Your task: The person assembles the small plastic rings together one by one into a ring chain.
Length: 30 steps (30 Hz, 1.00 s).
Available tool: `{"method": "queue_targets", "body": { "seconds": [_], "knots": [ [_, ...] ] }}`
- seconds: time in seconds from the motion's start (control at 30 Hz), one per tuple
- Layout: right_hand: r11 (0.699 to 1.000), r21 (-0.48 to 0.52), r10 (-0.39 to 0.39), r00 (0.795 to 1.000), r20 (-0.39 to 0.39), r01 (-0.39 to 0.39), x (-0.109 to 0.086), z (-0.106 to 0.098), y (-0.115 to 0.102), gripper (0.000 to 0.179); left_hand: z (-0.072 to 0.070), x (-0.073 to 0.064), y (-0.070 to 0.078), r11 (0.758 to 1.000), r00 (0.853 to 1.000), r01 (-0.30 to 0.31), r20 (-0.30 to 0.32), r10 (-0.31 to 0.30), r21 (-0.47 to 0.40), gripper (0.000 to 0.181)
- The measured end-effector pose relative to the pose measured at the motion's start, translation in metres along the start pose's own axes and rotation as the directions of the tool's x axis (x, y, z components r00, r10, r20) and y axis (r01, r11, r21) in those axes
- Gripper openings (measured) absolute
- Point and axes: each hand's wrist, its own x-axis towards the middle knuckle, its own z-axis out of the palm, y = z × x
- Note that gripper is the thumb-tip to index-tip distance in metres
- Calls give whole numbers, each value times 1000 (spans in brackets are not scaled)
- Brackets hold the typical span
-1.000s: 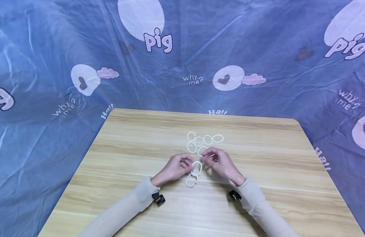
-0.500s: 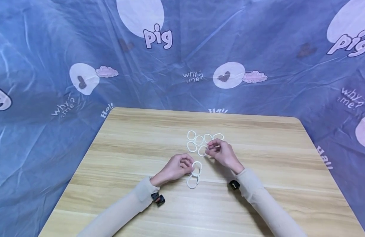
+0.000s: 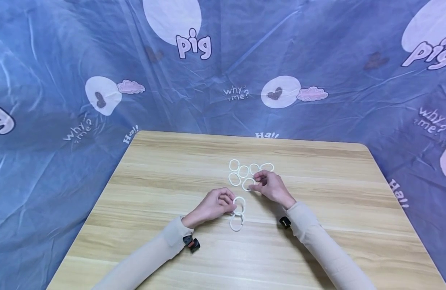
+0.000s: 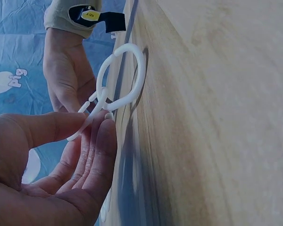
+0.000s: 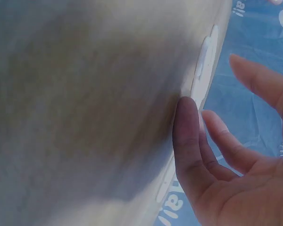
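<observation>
My left hand (image 3: 217,204) pinches a white plastic ring link (image 3: 239,204) between thumb and fingertips. A second white ring link (image 3: 236,222) is hooked through it and hangs toward me; in the left wrist view this linked ring (image 4: 140,70) shows a split in its loop. My right hand (image 3: 273,187) is at the right side of a loose ring link (image 3: 246,189) on the table. In the right wrist view the thumb of the right hand (image 5: 245,174) stands apart from its fingers, with a fingertip down at the table surface.
Several more white ring links lie close together beyond the hands, among them a far-left ring (image 3: 234,170) and a far-right ring (image 3: 268,163). The wooden table (image 3: 165,161) has a blue printed cloth (image 3: 215,72) behind it and at its sides.
My right hand has moved away from the left hand, to the right and farther out, beside the loose ring. The left hand keeps its pinch; the hanging ring has swung slightly right.
</observation>
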Motion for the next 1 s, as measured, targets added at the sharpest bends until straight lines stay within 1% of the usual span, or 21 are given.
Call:
{"method": "queue_targets", "body": {
  "seconds": [0.13, 0.27, 0.43, 0.63, 0.8, 1.0],
  "knots": [
    [996, -82, -19, 1000, 2, 20, 3, 2, -2, 44, -2, 0, 0, 1000, 1000, 9, -1, -9, -17, 26],
    [987, -158, -36, 999, 2, 36, 5, 5, -3, 46, -2, -1, 0, 999, 1000, 1, 2, 0, -43, 27],
    [972, -227, -63, 998, -1, 61, 5, 10, -6, 51, -3, -1, -1, 999, 1000, -8, 3, 8, -45, 27],
    [967, -244, -75, 997, 1, 74, 2, 14, -9, 51, -2, 0, -3, 999, 1000, -9, 10, 10, -38, 26],
    [968, -237, -85, 996, 14, 86, 0, 15, -10, 49, -1, 1, -2, 1000, 1000, -8, 11, 8, -29, 25],
    [972, -219, -81, 997, 14, 82, 0, 13, -9, 49, 0, 0, 1, 1000, 1000, -10, 18, 11, -24, 26]
  ]
}}
